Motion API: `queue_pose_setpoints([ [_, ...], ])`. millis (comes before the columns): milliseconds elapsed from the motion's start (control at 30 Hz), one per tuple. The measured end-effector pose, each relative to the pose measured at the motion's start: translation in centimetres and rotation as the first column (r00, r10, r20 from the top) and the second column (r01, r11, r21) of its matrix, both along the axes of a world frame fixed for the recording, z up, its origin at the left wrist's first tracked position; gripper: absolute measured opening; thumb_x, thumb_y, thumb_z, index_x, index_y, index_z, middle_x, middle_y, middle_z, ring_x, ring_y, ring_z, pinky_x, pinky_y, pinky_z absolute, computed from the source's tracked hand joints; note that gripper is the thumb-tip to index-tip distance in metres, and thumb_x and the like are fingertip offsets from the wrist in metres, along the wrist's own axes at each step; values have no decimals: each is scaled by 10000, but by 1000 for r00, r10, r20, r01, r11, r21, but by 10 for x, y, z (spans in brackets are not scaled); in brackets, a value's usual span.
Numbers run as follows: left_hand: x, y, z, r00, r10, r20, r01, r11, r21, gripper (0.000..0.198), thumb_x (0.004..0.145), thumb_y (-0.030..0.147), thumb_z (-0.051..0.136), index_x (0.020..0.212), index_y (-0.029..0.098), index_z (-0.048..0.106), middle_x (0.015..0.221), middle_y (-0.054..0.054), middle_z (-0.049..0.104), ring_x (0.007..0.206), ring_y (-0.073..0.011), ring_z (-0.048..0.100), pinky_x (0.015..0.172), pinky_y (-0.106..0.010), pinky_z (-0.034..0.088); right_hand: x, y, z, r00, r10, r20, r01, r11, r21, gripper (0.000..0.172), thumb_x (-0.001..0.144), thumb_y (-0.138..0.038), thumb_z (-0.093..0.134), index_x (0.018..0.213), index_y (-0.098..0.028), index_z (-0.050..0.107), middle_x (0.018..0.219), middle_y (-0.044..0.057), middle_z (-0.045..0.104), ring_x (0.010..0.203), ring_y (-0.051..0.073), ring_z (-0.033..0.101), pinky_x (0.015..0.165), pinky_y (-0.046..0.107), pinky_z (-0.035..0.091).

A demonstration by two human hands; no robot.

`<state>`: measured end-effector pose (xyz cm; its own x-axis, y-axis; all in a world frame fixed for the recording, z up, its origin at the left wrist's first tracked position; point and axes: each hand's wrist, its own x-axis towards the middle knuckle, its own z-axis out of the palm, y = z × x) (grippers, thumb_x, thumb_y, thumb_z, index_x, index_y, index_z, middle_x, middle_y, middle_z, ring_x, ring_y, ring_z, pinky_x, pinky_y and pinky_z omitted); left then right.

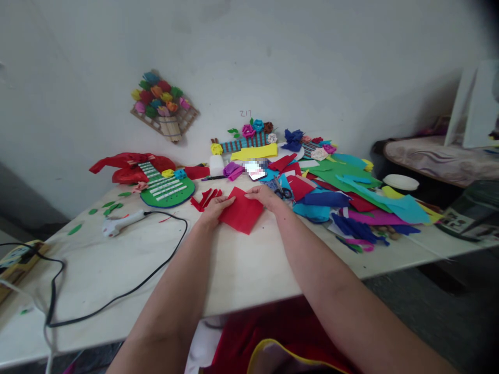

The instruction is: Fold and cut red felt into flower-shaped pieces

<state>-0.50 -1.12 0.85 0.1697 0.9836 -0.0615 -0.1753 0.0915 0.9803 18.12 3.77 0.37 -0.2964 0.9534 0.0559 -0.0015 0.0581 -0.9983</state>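
Note:
A red paper square [242, 212] lies on the white table [241, 270] in front of me. My left hand [214, 209] grips its left edge with the fingers pinched on the paper. My right hand [267, 196] holds the top right corner, fingers curled onto it. Several red paper strips [205, 199] lie just left of the sheet. Scissors [283, 192] rest just beyond my right hand.
A heap of coloured paper sheets [351, 197] covers the right side. A white glue gun [120, 223] with a black cord [128, 293] lies at left, near a green round craft piece [167, 189] and a red plastic bag [128, 165]. Paper flower crafts [253, 137] line the wall.

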Motion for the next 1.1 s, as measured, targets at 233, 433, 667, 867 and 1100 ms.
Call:
queue_pose_setpoints([
  [233, -3, 4, -5, 1000, 5, -17, -4, 999, 33, 308, 547, 258, 783, 783, 99, 667, 699, -83, 685, 611, -180, 641, 600, -279, 502, -1, -5, 5, 998, 48, -33, -50, 997, -54, 198, 578, -220, 746, 750, -145, 682, 687, 47, 692, 618, 168, 635, 617, 288, 509],
  [433, -5, 5, -6, 998, -8, 57, 6, 999, 36, 300, 576, 206, 756, 841, 95, 668, 759, -89, 696, 693, -193, 655, 655, -279, 507, -2, -8, 9, 995, 31, -93, -41, 994, -102, 146, 601, -138, 714, 743, -136, 683, 685, 51, 694, 628, 166, 641, 661, 303, 515],
  [667, -6, 9, -7, 987, 59, 150, -63, 998, 21, 261, 592, 99, 694, 852, 118, 669, 756, -75, 698, 678, -178, 656, 637, -253, 509, -2, -5, 6, 983, 27, -181, -51, 991, -127, 190, 599, -101, 714, 784, -135, 693, 730, 62, 702, 656, 163, 648, 705, 316, 518],
  [867, -5, 6, -4, 984, 32, 173, -39, 998, 39, 294, 598, 92, 662, 889, 116, 684, 811, -88, 700, 697, -179, 652, 669, -269, 510, -1, -5, 7, 978, 39, -207, -72, 986, -153, 215, 622, -57, 663, 812, -150, 703, 689, 50, 697, 641, 165, 644, 673, 314, 518],
  [1100, -8, 9, -8, 988, 24, 154, -37, 996, 82, 271, 588, 125, 672, 857, 127, 696, 788, -69, 693, 685, -170, 637, 650, -264, 491, 1, -5, 6, 975, 87, -207, -105, 992, -76, 212, 625, -81, 625, 791, -172, 721, 702, 40, 697, 656, 153, 625, 670, 294, 490],
])
